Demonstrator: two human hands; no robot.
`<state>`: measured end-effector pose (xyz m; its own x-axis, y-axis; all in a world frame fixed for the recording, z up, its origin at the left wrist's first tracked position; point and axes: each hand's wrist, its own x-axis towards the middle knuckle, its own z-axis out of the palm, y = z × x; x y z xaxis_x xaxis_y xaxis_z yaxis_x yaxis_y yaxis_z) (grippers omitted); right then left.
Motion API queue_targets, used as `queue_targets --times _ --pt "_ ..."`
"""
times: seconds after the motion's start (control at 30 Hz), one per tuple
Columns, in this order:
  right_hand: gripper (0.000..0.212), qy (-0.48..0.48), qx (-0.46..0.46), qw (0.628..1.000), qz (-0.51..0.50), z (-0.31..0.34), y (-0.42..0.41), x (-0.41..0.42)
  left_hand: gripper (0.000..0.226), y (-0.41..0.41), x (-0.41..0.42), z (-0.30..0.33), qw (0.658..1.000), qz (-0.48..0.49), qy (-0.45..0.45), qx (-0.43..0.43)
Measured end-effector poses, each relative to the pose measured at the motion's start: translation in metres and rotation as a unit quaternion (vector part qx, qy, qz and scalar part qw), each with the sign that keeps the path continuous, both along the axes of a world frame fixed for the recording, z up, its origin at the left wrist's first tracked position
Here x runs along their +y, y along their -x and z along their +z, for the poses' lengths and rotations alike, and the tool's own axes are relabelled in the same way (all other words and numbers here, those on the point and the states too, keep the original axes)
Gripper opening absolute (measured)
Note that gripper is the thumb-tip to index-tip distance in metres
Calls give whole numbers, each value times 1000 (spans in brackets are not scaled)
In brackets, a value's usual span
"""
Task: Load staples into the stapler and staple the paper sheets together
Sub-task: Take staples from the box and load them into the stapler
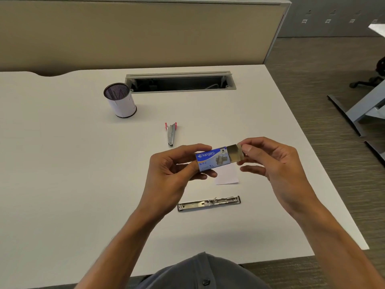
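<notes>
1. Left hand (170, 170) holds the blue staple box (211, 159) above the counter (83, 184), thumb on top, fingers under the sleeve.
2. Right hand (275, 163) pinches the inner tray (235, 154), which sticks partway out of the box's right end; tray contents not clear.
3. Stapler (209, 203) lies flat, opened out full length, on the counter near the person, below both hands, untouched.
4. White paper sheets (228, 176) lie on the counter just under the box, partly hidden by it, between box and stapler.
5. Small pink-handled staple remover (171, 133) lies farther back, apart from the hands.
6. Mesh pen cup (120, 101) stands tilted-looking at back left, beside the open cable tray (180, 82).
</notes>
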<state>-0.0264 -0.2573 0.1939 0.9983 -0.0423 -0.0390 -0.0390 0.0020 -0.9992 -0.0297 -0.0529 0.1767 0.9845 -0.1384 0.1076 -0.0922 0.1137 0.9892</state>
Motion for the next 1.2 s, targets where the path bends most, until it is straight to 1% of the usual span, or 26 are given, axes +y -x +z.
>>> queue_targets --times 0.17,0.33,0.43,0.5,0.57,0.63,0.73,0.9,1.07,1.2 --pt "15 -3 -6 1000 25 0 0 0 29 -1 -2 0 1000 -11 13 5" --pt "10 9 -28 1000 -4 -3 -1 2 37 -1 -2 -1 998 -54 36 25" --pt "6 20 -34 999 -23 -5 -2 3 40 0 -2 -1 996 -77 33 32" --pt "2 24 -37 999 -31 -5 -1 3 37 1 -3 -2 996 -76 24 31" --pt "4 28 -40 998 -37 -6 -1 4 38 1 -4 -3 997 -70 23 33" --pt "2 34 -42 998 -36 -7 -1 4 40 1 -5 -4 997 -62 18 34" --pt "2 61 -50 997 -25 -8 -2 3 40 0 -5 -5 998 -57 10 33" --pt "8 90 -50 995 10 -10 -3 3 40 -2 -7 -6 998 -53 -8 29" --pt "14 53 -36 998 -28 -14 -7 2 40 -6 -10 -7 999 -45 1 30" --pt "16 22 9 999 -31 -17 -11 2 39 -12 -11 -10 998 -47 2 32"
